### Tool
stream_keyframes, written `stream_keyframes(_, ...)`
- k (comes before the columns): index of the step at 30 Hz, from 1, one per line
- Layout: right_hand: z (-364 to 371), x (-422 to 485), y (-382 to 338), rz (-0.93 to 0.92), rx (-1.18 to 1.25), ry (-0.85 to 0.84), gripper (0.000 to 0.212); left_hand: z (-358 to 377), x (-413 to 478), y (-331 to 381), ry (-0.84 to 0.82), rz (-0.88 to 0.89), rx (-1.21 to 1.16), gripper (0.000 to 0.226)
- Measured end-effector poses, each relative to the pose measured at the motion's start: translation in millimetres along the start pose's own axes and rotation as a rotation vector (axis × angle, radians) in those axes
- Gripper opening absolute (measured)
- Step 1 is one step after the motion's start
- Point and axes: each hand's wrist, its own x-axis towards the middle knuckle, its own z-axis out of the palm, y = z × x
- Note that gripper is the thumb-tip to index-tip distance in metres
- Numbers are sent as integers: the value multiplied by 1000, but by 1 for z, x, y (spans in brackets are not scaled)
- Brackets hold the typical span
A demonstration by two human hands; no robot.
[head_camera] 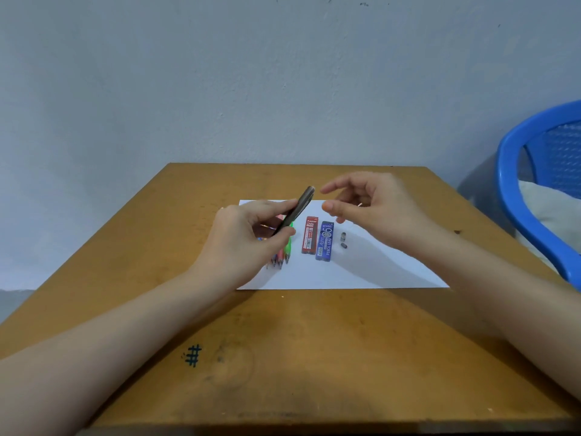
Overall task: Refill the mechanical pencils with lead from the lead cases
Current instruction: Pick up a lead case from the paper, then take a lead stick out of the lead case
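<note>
Table mark: dark inked hash sign on brown wooden table, near front edge.
Left hand: fingers clamped on black mechanical pencil, low on barrel; top end tilted up and right, above white paper sheet.
Spare pencils: bundle of green and pink plastic mechanical pencils, flat on sheet, partly under left hand.
Lead cases: red flat plastic case, read "Faster", "2B"; blue flat plastic case just beside it, read "0.5", "PENCIL LEAD". Both flat on sheet, unheld.
Small parts: two small grey caps, just right of blue case.
Right hand: near pencil's top end; thumb and forefinger apart, nothing clearly held.
Step (judged): pencil top likely uncapped, awaiting lead.
Next (judged): called for taking one case and feeding thin lead into narrow barrel mouth.
Far right: blue plastic chair.
</note>
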Motion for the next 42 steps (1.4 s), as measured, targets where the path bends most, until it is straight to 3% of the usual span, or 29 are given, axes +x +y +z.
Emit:
stream_keyframes(6, 15, -10, -8, -41, 241, 105, 19, 10, -7, 10, 24, -42, -189, 43)
stream_keyframes(17, 17, -10, -10, 188, 625, 138, 13, 15, -12, 19, -63, 0, -257, 37)
stream_keyframes(22, -12, 5, -6, 284, 414, 152, 12, 7, -3, 3, -105, 142, 228, 35)
stream_keyframes(27, -37, 11, 10, 423, -43, -1, 8, -1, 12, -23, -224, 50, 553, 41)
stream_keyframes(32, -33, 15, 25, 537, -121, -77, 9, -1, 17, -36, -348, -56, 686, 64)
stream_keyframes(42, -17, 15, 34, 602, -130, -95, 7, -1, 17, -38, -440, -104, 679, 60)
